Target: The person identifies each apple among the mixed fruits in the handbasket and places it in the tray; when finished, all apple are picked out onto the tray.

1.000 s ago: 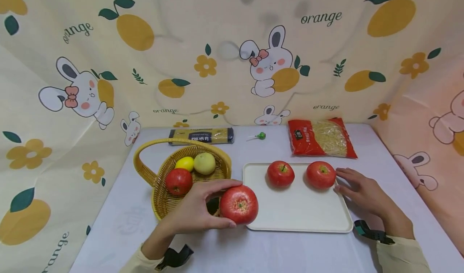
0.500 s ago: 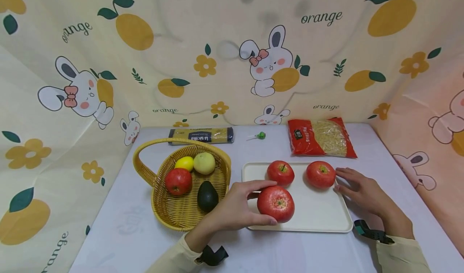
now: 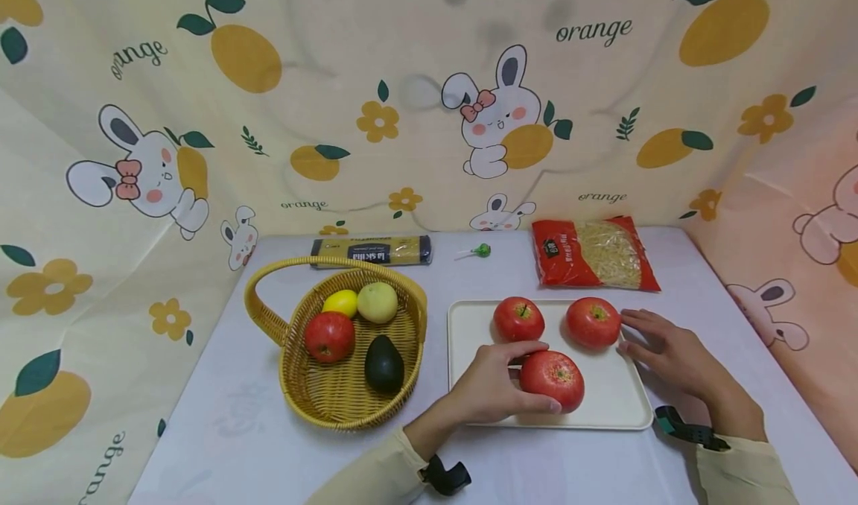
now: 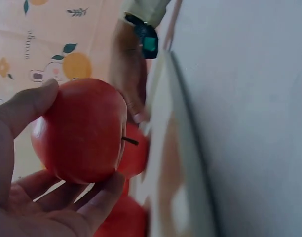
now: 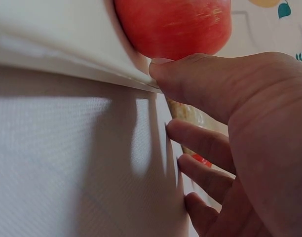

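My left hand (image 3: 492, 386) holds a red apple (image 3: 553, 380) between thumb and fingers, over the front of a white tray (image 3: 603, 386). In the left wrist view the apple (image 4: 82, 131) shows its stem towards the tray, with a gap between them. Two more red apples, one at the back middle (image 3: 519, 319) and one at the back right (image 3: 593, 322), sit on the tray. My right hand (image 3: 677, 352) rests at the tray's right edge. In the right wrist view its thumb (image 5: 195, 76) touches the rim beside an apple, fingers loosely spread.
A wicker basket (image 3: 288, 371) on the left contains a red apple (image 3: 330, 337), a lemon (image 3: 340, 303), a pale round fruit (image 3: 377, 302) and an avocado (image 3: 384, 364). Behind lie a pasta pack (image 3: 372, 250), a green lollipop (image 3: 482, 250) and a red-and-clear food bag (image 3: 596, 254).
My left hand has carried the apple rightwards from beside the basket to over the tray, uncovering the avocado. My right hand has stayed at the tray's edge.
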The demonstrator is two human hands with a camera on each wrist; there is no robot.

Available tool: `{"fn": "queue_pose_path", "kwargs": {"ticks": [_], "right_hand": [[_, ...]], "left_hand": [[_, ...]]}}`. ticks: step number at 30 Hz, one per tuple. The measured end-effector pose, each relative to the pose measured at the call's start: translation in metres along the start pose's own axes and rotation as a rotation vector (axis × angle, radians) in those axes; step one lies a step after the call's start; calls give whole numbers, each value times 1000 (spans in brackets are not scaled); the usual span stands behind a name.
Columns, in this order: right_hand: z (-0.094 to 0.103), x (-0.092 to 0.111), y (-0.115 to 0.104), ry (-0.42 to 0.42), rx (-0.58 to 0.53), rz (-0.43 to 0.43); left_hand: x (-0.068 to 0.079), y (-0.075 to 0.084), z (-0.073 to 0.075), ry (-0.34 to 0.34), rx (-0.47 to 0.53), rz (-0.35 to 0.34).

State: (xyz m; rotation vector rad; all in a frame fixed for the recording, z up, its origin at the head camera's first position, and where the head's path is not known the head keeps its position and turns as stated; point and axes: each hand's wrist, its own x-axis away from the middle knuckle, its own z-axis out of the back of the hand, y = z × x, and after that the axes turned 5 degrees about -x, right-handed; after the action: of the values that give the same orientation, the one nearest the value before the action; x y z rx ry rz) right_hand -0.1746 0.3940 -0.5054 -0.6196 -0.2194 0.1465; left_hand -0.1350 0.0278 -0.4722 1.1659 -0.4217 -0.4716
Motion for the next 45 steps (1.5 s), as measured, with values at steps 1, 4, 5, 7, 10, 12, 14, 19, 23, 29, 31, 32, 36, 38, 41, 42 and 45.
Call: {"fn": "queue_pose_path", "kwargs": {"ticks": [1, 4, 5, 7, 10, 12, 14, 19, 23, 29, 31, 32, 36, 38, 41, 42, 45], "right_hand": [[0, 0, 1, 0, -2, -1], [0, 0, 1, 1, -3, -1], [0, 0, 1, 3, -5, 1], [0, 1, 1, 4, -7, 4], [-1, 1, 1, 5, -11, 8], [0, 1, 1, 6, -8, 10], [0, 0, 1, 8, -5, 12], [0, 0, 2, 6, -11, 12], [0, 0, 1, 5, -10, 10], [0, 0, 1, 11, 5, 6], [0, -1, 1, 7, 6, 4], [0, -1, 1, 7, 10, 5], [-1, -3, 3, 7, 25, 10], [-1, -4, 3, 14, 32, 15], [-1, -3, 3, 20, 33, 24], [-1, -3, 2, 20, 31, 26], [0, -3, 2, 22, 29, 28]], "left_hand": [[-3, -1, -4, 4, -9, 9], [-12, -2, -15, 13, -54, 21], [-14, -3, -18, 14, -72, 21], [-19, -4, -23, 15, -101, 20], [-24, -7, -30, 6, -142, 14], [-28, -9, -33, 4, -173, 5], [-31, -9, -36, 3, -202, -8], [-35, -8, -39, 1, -248, -28], [-34, -7, -38, -15, -278, -35], [-29, -4, -33, -28, -334, -71], [-25, -2, -30, -12, -350, -90], [-23, 0, -27, -1, -345, -99], [-11, 7, -13, 25, -255, -115], [-3, 12, -4, 11, -170, -127], [13, 17, 13, -39, -63, -156], [19, 18, 18, -57, -32, -164], [37, 20, 37, -103, 30, -176]]}}
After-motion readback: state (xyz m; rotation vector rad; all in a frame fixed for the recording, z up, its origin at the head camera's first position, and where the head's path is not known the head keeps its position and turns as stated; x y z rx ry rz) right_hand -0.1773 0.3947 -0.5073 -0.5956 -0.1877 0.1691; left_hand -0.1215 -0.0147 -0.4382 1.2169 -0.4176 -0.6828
